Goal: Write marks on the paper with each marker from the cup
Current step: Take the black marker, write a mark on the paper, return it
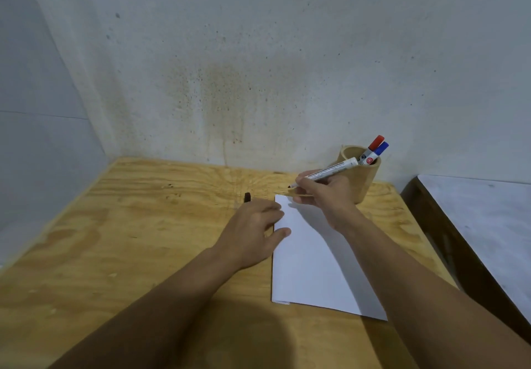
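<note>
Right hand (324, 193) grips an uncapped white marker (330, 170) over blank white paper (310, 265).
Left hand (253, 227), fingers spread, presses the paper's edge; black cap (247, 197) half-hidden behind it; tan wooden cup (365, 178) partly blocked.

Plywood table (86, 253) under my hands, grain blotchy. Beyond my hands grey wall (258, 52), brown stain, dark specks. Left of my left arm second wall (34, 138) meets it in corner. Right of my right arm pale-topped, dark-edged surface (482, 225).
</note>
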### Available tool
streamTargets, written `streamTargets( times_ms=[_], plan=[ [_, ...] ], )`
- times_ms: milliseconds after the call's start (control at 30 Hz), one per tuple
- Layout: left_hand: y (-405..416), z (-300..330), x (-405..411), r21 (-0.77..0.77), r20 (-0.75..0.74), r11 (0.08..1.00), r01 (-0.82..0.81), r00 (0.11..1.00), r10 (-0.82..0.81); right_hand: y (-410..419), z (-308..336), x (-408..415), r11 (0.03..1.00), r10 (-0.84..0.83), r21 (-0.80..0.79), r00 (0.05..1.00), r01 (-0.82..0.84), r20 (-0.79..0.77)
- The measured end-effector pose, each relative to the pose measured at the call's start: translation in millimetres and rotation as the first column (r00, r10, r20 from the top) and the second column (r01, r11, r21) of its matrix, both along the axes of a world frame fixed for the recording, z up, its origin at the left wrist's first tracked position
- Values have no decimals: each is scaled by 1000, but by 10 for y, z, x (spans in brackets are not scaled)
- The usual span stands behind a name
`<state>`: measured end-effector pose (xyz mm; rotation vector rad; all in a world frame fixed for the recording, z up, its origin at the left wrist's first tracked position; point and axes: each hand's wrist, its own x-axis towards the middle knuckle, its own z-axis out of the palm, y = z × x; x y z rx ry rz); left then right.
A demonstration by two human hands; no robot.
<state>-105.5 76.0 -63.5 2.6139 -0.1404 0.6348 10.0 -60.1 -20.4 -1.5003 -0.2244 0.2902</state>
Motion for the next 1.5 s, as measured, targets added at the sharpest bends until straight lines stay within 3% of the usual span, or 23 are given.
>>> streamTargets(
  times_ms=[300, 733, 1400, 1500],
  plan=[
    [-2, -88, -3, -71, -61, 996, -51, 997, 47, 176, -262, 55, 978, 44, -211, 984, -7, 175],
    [14, -118, 12, -138, -73, 988, -68, 996, 59, 159, -370, 27, 977, 20, -210, 957, 44, 291],
    [6, -117, 25, -112, -90, 990, -84, 993, 74, 149, -401, 57, 961, 72, -276, 947, 17, 312],
    [4, -90, 18, -113, -75, 990, -85, 994, 77, 140, -362, 27, 977, 39, -210, 953, 26, 299]
  ],
)
